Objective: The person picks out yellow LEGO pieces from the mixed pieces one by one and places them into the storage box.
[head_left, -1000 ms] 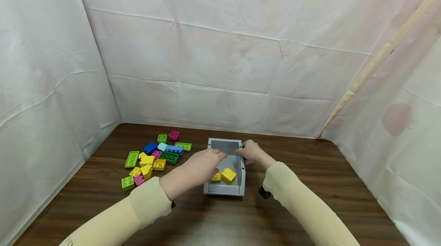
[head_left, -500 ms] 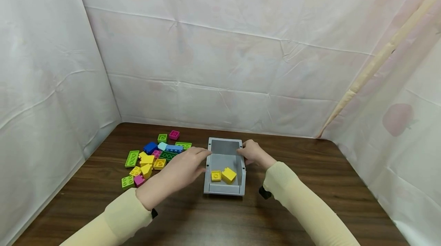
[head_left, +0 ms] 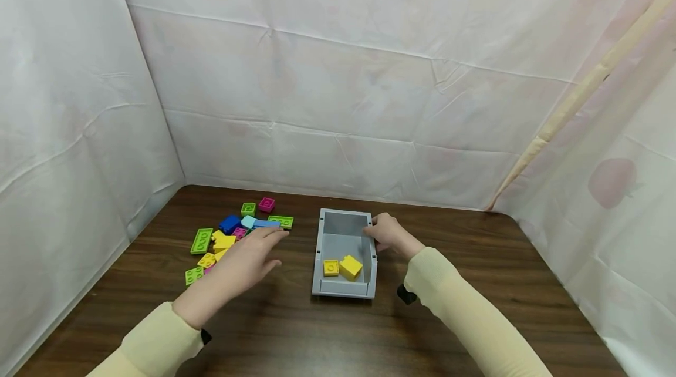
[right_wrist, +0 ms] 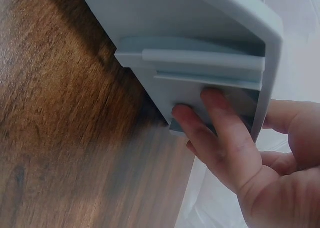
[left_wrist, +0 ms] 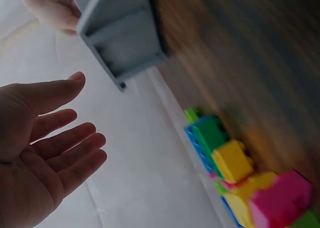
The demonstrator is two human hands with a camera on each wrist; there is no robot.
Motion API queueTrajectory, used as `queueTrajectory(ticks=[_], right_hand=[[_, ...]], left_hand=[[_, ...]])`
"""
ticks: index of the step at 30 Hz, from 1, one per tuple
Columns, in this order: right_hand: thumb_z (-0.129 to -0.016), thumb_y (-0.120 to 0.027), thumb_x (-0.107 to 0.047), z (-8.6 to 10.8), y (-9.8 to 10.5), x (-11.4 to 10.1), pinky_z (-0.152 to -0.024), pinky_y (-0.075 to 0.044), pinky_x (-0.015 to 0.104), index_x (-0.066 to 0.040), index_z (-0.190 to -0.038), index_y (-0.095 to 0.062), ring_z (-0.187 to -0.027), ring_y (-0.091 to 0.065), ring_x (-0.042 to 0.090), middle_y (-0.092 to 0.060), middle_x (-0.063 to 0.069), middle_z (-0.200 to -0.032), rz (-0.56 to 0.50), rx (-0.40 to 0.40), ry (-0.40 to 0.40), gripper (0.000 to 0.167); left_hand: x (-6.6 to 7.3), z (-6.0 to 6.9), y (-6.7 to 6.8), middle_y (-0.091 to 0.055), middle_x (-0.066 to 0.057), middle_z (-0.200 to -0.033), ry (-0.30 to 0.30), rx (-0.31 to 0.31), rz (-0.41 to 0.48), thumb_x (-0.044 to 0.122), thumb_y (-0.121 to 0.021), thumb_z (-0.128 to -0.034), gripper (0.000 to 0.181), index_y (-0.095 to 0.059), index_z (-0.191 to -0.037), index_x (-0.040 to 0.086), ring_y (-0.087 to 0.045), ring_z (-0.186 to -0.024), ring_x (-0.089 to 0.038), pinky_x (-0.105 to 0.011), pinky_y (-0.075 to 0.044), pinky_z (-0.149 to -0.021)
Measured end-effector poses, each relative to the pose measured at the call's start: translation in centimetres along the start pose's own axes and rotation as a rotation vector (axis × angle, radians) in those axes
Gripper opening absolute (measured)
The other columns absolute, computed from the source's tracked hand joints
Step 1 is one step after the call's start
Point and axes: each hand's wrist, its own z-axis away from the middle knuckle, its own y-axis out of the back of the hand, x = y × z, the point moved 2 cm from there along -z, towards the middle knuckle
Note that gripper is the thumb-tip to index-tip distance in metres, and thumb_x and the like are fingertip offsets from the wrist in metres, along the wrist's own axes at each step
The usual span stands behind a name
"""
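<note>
The loose heap of colourful plastic toy bricks lies on the table to the person's left, mostly beyond the bare left hand (head_left: 235, 262), which is the nearer of the two. From that palm the heap runs forward and to the left; its long axis goes from a lime-green brick (head_left: 193, 275) at the near end to a magenta square brick (head_left: 266, 205) at the far end. The hand covers part of it in the head view, and whether any finger touches a brick cannot be told there. In the left wrist view the fingers are extended, the thumb stands apart from them, and the palm holds nothing.

To the right of the heap, well apart from it, stands a grey rectangular plastic bin (head_left: 344, 289), its long axis pointing away from the person and its lower front lip facing them. The bare right hand (head_left: 391, 235) pinches its right side wall towards the far end, fingers pressed against the outer face. Inside, near the front, sit a flat square yellow brick (head_left: 331, 268) and, just right of it, a taller yellow block (head_left: 351, 268) turned askew.

Under everything is a dark wood-grain table (head_left: 317, 336); pale printed cloth (head_left: 338, 71) hangs behind.
</note>
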Motion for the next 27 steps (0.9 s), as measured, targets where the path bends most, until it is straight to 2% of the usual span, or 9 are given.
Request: queueTrajectory(ticks=[9,14,20,27], right_hand=[[-0.089,-0.060,-0.015,0.2,0.1,-0.1,-0.057,-0.057,0.031,0.004,-0.105,-0.066,-0.065,-0.066,0.016,-0.068,0.014,-0.089,-0.007,-0.001,-0.002,0.026],[-0.090,-0.060,-0.015,0.4,0.2,-0.1,-0.057,-0.057,0.031,0.004,-0.108,-0.066,-0.067,-0.065,0.016,-0.067,0.013,-0.090,0.000,0.005,0.003,0.028],[-0.089,-0.060,-0.016,0.4,0.1,0.0,-0.057,-0.057,0.031,0.003,-0.107,-0.066,-0.066,-0.064,0.016,-0.067,0.014,-0.088,0.019,0.019,-0.001,0.027],[-0.090,-0.059,-0.015,0.6,0.0,-0.1,-0.058,-0.058,0.031,0.003,-0.105,-0.067,-0.066,-0.064,0.016,-0.066,0.014,-0.090,0.007,0.021,-0.009,0.025]], left_hand=[[-3.9,1.5,-0.5,-0.059,-0.018,-0.122,0.085,-0.041,-0.005,0.015,-0.080,-0.0741,0.055,-0.059,-0.122,0.000,-0.055,-0.115,-0.035,-0.049,-0.049,-0.091],[-5.8,1.8,-0.7,-0.058,-0.022,-0.122,0.114,-0.077,-0.009,0.014,-0.080,-0.0747,0.054,-0.057,-0.122,-0.002,-0.054,-0.115,-0.038,-0.052,-0.047,-0.091],[-7.1,1.5,-1.3,-0.058,-0.025,-0.121,0.101,-0.110,-0.020,0.012,-0.081,-0.0727,0.056,-0.058,-0.120,-0.005,-0.054,-0.113,-0.042,-0.054,-0.047,-0.090],[-8.0,1.0,-2.0,-0.060,-0.024,-0.119,0.108,-0.169,-0.040,0.014,-0.081,-0.0727,0.050,-0.061,-0.115,-0.003,-0.055,-0.113,-0.041,-0.054,-0.047,-0.090]])
